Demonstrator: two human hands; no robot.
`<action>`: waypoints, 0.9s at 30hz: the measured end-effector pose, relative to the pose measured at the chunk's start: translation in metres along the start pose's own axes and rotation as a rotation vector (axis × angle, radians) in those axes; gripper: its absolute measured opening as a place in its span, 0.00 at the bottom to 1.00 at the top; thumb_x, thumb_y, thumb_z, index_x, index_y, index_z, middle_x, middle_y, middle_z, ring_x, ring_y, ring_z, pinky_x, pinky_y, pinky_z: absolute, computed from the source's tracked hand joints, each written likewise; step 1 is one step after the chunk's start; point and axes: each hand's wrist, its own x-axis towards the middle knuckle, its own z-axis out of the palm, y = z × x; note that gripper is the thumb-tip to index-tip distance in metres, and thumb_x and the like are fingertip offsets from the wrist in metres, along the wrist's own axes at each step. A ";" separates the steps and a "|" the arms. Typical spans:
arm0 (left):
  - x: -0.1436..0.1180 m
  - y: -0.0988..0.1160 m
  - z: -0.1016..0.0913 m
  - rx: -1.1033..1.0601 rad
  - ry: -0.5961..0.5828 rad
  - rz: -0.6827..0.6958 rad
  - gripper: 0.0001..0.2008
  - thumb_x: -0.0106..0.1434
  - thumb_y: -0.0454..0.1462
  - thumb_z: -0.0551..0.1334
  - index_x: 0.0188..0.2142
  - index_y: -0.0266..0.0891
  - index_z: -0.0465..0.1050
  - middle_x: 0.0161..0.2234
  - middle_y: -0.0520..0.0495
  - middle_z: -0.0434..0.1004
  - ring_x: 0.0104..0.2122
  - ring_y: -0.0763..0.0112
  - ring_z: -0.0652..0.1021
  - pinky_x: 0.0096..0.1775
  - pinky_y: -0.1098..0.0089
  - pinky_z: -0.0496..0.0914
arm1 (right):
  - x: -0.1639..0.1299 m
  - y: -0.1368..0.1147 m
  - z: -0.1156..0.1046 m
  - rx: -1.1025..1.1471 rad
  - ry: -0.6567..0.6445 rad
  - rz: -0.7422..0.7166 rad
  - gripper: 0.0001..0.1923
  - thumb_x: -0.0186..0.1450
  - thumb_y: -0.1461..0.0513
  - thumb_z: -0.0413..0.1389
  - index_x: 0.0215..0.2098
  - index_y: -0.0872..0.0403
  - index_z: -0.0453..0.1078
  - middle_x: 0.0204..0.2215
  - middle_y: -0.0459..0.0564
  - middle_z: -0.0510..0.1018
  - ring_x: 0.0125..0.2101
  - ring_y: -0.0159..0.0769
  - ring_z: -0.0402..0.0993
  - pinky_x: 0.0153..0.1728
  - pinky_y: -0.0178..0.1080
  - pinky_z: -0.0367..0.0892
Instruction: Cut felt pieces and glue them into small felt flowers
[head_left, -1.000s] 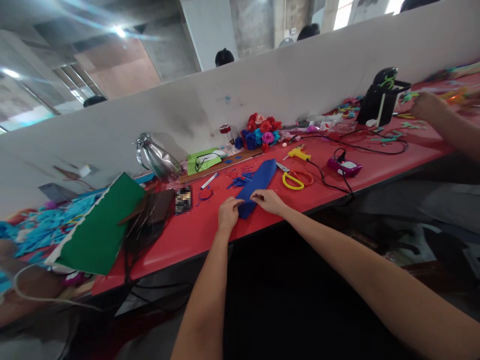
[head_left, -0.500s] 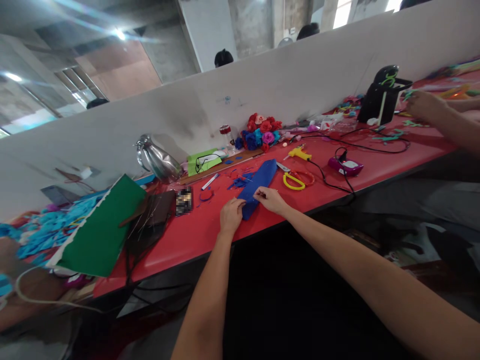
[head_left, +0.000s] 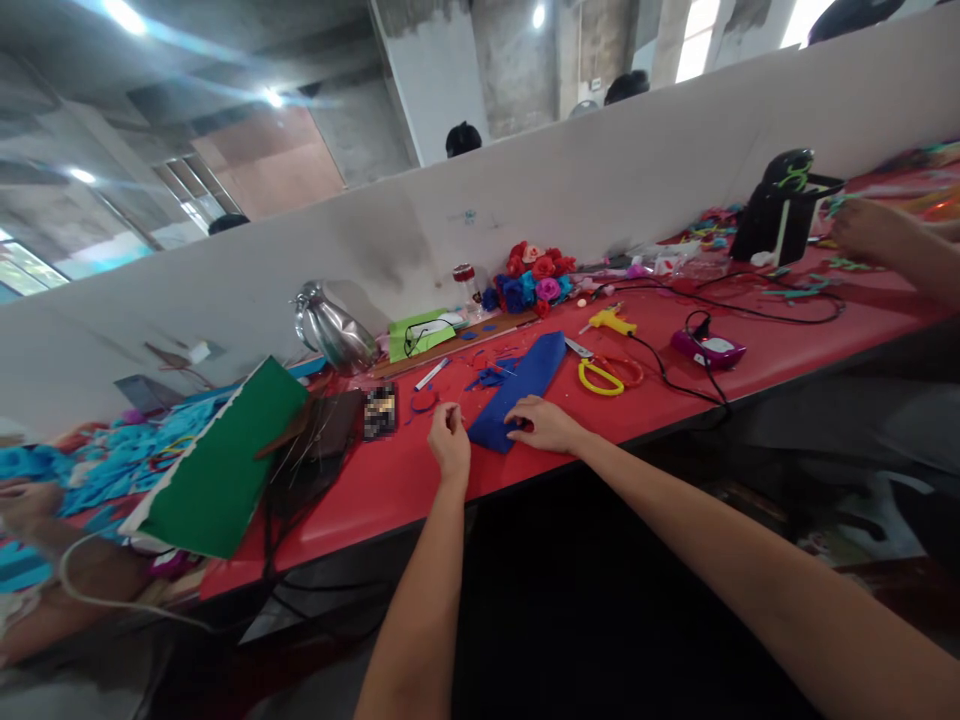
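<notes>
A long strip of blue felt-like material (head_left: 529,375) lies slantwise on the red table. My right hand (head_left: 546,426) rests at its near end, thumb and forefinger curved with a gap between them, fingertips touching the material. Just left of the strip is my left hand (head_left: 450,442), lifted off it, thumb and fingertips pinched together; whether something small is between them I cannot make out. Small blue scraps (head_left: 491,374) lie beyond the strip. Scissors with yellow and red handles (head_left: 601,376) rest to its right, blades pointing at it.
A yellow glue gun (head_left: 613,321) and a purple box (head_left: 707,349) with cords lie at right. Behind are fabric flowers (head_left: 536,275), a jar (head_left: 465,285) and a metal jug (head_left: 334,330). A phone (head_left: 380,411) and green board (head_left: 225,465) lie left. Other people's hands work at both sides.
My left hand has come off the blue strip and moved left, fingers pinched. My right hand has shifted to the strip's near end, its grip loosened. The view has tilted slightly.
</notes>
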 end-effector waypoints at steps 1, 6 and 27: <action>0.000 -0.001 0.000 -0.002 0.010 -0.017 0.06 0.63 0.36 0.54 0.34 0.40 0.69 0.27 0.50 0.74 0.29 0.72 0.75 0.36 0.72 0.67 | 0.000 0.000 0.000 -0.021 -0.009 -0.012 0.09 0.58 0.61 0.60 0.38 0.54 0.74 0.30 0.50 0.76 0.33 0.35 0.69 0.39 0.39 0.64; -0.001 0.002 0.000 0.078 -0.013 -0.052 0.06 0.61 0.36 0.57 0.37 0.40 0.70 0.31 0.48 0.76 0.32 0.70 0.75 0.37 0.70 0.68 | -0.003 0.001 -0.001 0.036 -0.024 -0.044 0.13 0.61 0.61 0.57 0.44 0.54 0.73 0.34 0.51 0.78 0.37 0.37 0.71 0.41 0.39 0.66; 0.011 -0.001 -0.041 0.631 -0.181 0.021 0.12 0.62 0.37 0.57 0.44 0.40 0.73 0.45 0.42 0.75 0.47 0.61 0.74 0.47 0.63 0.65 | 0.004 0.002 0.001 -0.255 0.145 0.209 0.09 0.63 0.67 0.50 0.35 0.55 0.73 0.37 0.53 0.77 0.41 0.40 0.68 0.45 0.42 0.60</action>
